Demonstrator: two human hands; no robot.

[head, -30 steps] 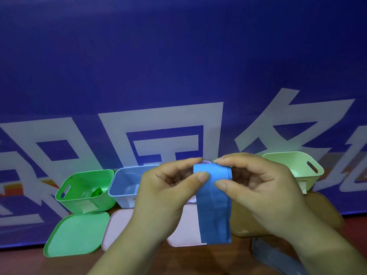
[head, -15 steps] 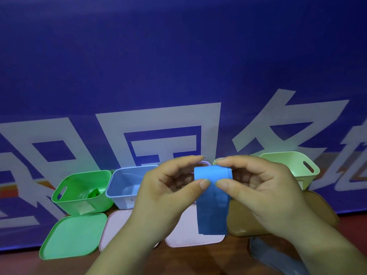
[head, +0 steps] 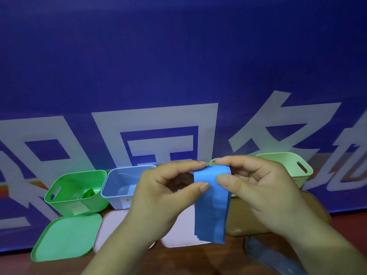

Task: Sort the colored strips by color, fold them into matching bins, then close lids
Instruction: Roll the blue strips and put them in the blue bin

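Hanging slightly longer than half a second ago, the folded blue strip (head: pixel 211 211) is pinched at its looped top between thumbs and fingers (head: pixel 234 160) of left hand (head: pixel 164 195) and right hand (head: pixel 258 191).

That looked like a staged work station or display booth, not a home: a huge blue printed banner (head: pixel 178 66) with giant white characters filled the whole back, reaching right down to a brown wooden desk (head: pixel 188 261). Lined up against it sat a green bin (head: pixel 59 207), a pale blue bin (head: pixel 117 201) and a light green bin (head: pixel 282 160), with a green lid (head: pixel 65 237) lying flat in front.
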